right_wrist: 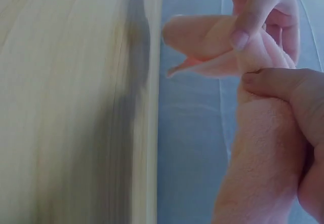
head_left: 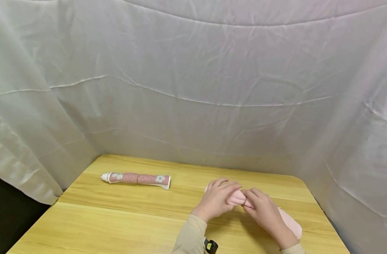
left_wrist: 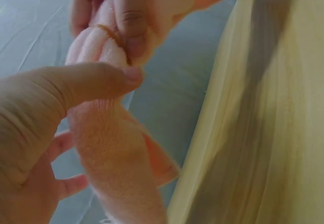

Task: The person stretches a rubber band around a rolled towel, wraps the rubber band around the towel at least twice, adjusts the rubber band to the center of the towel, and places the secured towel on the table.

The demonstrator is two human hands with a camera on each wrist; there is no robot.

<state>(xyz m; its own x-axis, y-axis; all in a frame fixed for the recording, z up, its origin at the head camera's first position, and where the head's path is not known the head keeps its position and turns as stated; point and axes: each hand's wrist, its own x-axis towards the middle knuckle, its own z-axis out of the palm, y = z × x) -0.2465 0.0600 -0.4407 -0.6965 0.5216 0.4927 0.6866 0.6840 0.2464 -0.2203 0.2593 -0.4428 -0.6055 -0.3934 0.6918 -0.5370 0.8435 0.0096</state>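
Both hands hold a rolled pale pink towel (head_left: 235,198) at its middle, over the right part of the table. A thin brown band (left_wrist: 107,32) rings the roll there and draws it into a narrow waist. My left hand (head_left: 216,199) grips the roll just left of the band, its thumb lying across the cloth. With thumb and fingers, my right hand (head_left: 265,211) pinches the towel right at the band. In the right wrist view the towel's far end (right_wrist: 197,36) has a loose flap, and the band is hidden behind fingers.
A second rolled towel (head_left: 130,178), darker pink with pale flowers and cinched in the middle, lies at the table's back left. The wooden table (head_left: 117,222) is enclosed by grey-white curtains (head_left: 193,88) behind and at both sides. A black strap piece (head_left: 210,246) shows at the left wrist.
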